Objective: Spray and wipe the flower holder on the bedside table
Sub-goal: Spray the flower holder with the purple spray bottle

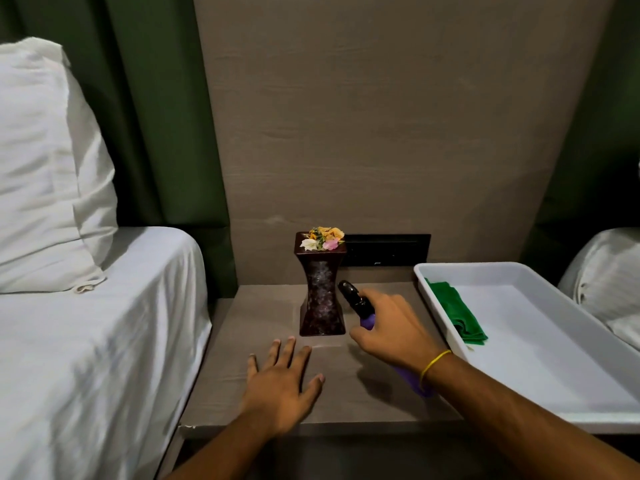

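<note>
One flower holder [322, 292] (dark, waisted, blooms on top) upright on bench [242, 323]. Right hand [394, 327] wrapped around purple spray bottle [367, 311], nozzle beside holder. Left hand [280, 379] spread flat. Green cloth [457, 315] in white tray [554, 341].

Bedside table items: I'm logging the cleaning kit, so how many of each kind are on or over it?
Flower holder: 1
Spray bottle, in right hand: 1
White tray: 1
Green cloth, in tray: 1
Total: 4
</note>
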Demonstrator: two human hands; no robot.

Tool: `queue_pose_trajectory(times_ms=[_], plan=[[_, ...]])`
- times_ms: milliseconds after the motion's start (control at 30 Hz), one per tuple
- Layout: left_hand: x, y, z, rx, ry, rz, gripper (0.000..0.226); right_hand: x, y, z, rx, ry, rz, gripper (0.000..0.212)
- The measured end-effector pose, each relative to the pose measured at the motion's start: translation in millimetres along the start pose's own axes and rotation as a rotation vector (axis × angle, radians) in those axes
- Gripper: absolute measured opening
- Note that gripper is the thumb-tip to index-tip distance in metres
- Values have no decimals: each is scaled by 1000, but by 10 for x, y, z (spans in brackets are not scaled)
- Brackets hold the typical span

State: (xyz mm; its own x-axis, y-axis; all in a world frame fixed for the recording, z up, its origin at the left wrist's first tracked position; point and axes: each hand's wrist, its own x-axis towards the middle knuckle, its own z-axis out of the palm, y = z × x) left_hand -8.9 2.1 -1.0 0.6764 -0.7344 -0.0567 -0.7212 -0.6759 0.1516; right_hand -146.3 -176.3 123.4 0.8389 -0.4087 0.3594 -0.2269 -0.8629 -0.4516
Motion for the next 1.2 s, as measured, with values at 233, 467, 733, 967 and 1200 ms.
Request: queue_pose_trajectory(times_ms=[233,467,733,967,1200], plan=[[9,-8,18,0,-4,12,82,12,-38,-35,16,11,-6,27],[5,-32,75,-1,45,18,82,3,17,-4,-41,20,25,29],[8,-39,66,-14,41,28,81,-46,52,37,-141,-14,21,28],[-5,-29,54,-18,42,29,80,-85,54,110,-137,-71,59,28],[-3,-36,56,-16,48,27,79,-94,59,213,-74,-212,124,22]])
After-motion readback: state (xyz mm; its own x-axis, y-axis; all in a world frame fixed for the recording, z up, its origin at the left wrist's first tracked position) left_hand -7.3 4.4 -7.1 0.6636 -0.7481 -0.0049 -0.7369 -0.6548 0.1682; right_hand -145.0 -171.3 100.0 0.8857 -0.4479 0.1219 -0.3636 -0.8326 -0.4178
